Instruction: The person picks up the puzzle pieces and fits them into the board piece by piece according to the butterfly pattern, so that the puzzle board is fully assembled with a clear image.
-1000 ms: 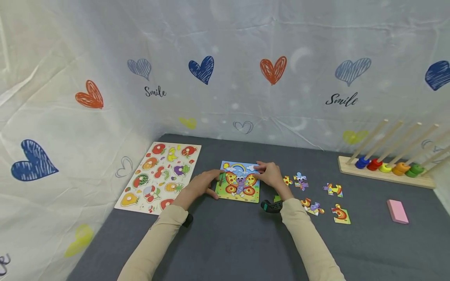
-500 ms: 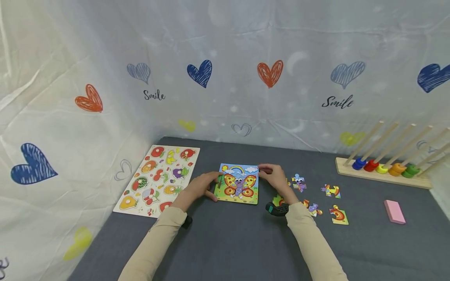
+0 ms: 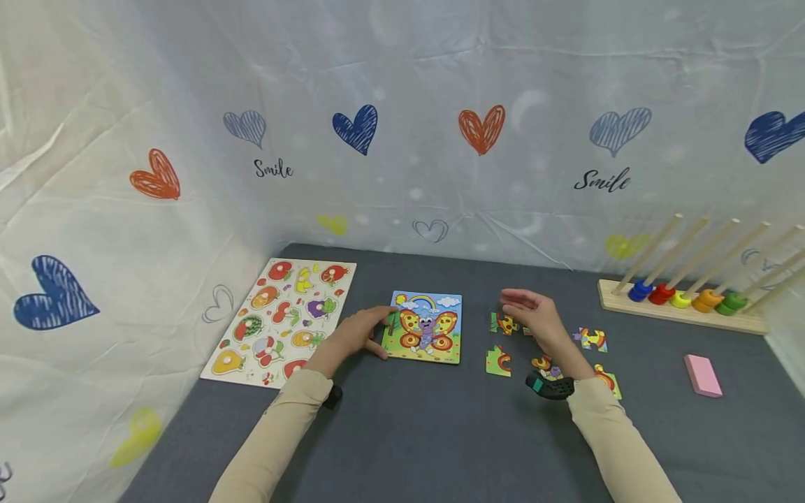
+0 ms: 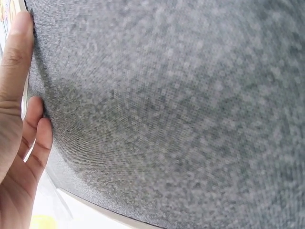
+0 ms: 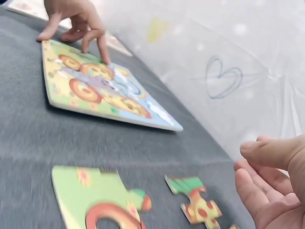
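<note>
A square butterfly puzzle board [image 3: 434, 318] lies on the grey table. At its left edge is my left hand [image 3: 358, 332], fingertips touching the upper part of that side and the thumb by the near left corner. My right hand [image 3: 537, 318] is off the board, fingers extended and holding nothing, above loose jigsaw pieces. Below and left of it lie a green corner piece [image 3: 498, 362] and a spotted piece [image 3: 505, 323], both large in the right wrist view. More pieces are partly hidden by the right hand and wrist. In the left wrist view the left thumb [image 4: 16, 57] runs along the board's edge.
A fruit peg puzzle [image 3: 279, 321] lies left of the butterfly board. On the right, a wooden stacker [image 3: 682, 307] with upright rods and coloured rings stands near the wall, and a pink block [image 3: 703, 376] lies in front of it. Two pieces [image 3: 591, 339] [image 3: 608, 381] lie further right.
My right hand has let go of the board's right edge and moved right, over the loose pieces. The left hand keeps its place on the left edge.
</note>
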`<state>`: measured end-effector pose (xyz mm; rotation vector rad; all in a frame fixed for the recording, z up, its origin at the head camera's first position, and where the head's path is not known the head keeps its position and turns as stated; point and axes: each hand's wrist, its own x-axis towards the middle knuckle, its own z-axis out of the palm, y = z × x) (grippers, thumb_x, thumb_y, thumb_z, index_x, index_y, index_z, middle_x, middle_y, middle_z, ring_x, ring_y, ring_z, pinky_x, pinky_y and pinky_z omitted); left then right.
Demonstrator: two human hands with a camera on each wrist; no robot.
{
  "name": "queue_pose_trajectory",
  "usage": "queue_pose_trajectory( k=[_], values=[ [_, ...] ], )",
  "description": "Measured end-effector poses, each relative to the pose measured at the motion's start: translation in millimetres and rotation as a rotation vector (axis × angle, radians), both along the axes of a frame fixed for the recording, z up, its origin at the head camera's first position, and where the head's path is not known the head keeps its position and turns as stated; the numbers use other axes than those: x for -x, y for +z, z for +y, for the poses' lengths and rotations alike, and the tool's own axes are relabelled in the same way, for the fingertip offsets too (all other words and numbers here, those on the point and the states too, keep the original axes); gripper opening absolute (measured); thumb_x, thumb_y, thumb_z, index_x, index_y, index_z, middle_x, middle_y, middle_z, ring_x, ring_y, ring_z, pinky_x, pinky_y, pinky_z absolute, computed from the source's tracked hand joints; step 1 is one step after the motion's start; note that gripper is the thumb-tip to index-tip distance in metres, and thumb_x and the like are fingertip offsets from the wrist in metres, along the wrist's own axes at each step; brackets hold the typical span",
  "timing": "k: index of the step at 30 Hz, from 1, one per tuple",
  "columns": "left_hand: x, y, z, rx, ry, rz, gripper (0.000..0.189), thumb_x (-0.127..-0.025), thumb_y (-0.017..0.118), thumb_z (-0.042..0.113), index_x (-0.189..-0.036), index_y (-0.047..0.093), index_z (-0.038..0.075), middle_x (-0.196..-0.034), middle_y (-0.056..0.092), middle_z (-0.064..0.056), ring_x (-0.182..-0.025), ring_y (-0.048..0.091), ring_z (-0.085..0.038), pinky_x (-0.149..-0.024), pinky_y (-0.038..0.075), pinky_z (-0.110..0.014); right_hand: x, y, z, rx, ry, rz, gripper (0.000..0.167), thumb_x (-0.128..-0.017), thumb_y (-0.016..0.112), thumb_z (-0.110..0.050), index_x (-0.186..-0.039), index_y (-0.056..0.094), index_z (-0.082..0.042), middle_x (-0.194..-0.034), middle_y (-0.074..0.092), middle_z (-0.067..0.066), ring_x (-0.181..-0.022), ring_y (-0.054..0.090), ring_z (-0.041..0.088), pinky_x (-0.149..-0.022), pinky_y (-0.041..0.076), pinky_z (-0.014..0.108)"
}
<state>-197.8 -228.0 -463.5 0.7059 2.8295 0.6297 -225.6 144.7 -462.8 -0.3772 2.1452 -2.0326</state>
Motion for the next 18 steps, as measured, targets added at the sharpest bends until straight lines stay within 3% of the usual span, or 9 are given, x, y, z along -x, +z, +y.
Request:
queue_pose_trajectory(
  k=[2, 9, 13, 18],
  values=[
    [-0.1, 0.3, 0.1, -0.004, -0.001, -0.003, 0.090, -0.065, 0.086, 0.032, -0.142, 0.046, 0.009, -0.109, 0.060, -0.003, -0.066, 0.047, -0.010, -0.065, 0.041, -0.028, -1.7, -0.1, 7, 0.002, 0.011, -0.008, 0.047, -0.093, 0.061, -0.003, -0.133, 0.043, 0.017, -0.116, 0.064, 0.000, -0.108, 0.062, 0.008, -0.088, 0.049, 0.031],
    [-0.7, 0.9, 0.6, -0.017, -0.004, -0.003, 0.090, -0.065, 0.086, 0.031, -0.142, 0.045, 0.008, -0.111, 0.061, -0.005, -0.065, 0.046, -0.010, -0.065, 0.042, -0.028, -7.5, -5.2, 23, -0.122, -0.001, -0.023, 0.048, -0.092, 0.064, -0.003, -0.133, 0.046, 0.014, -0.132, 0.051, 0.031, -0.112, 0.060, 0.012, -0.084, 0.050, 0.023],
    [-0.1, 0.4, 0.1, -0.013, 0.002, -0.010, 0.090, -0.065, 0.086, 0.032, -0.142, 0.045, 0.009, -0.112, 0.061, -0.005, -0.065, 0.047, -0.010, -0.065, 0.042, -0.028, -8.4, -10.3, 27, -0.187, -0.008, -0.003, 0.048, -0.088, 0.067, -0.001, -0.131, 0.049, 0.012, -0.130, 0.051, 0.032, -0.117, 0.057, 0.026, -0.083, 0.048, 0.017],
    [-0.2, -1.2, -0.3, -0.028, -0.005, -0.010, 0.090, -0.065, 0.086, 0.031, -0.142, 0.045, 0.008, -0.113, 0.061, -0.006, -0.065, 0.046, -0.011, -0.065, 0.042, -0.028, -9.5, -14.8, 23, -0.312, -0.003, 0.106, 0.048, -0.084, 0.072, 0.000, -0.126, 0.053, 0.013, -0.125, 0.055, 0.032, -0.116, 0.054, 0.042, -0.082, 0.049, 0.019]
  ],
)
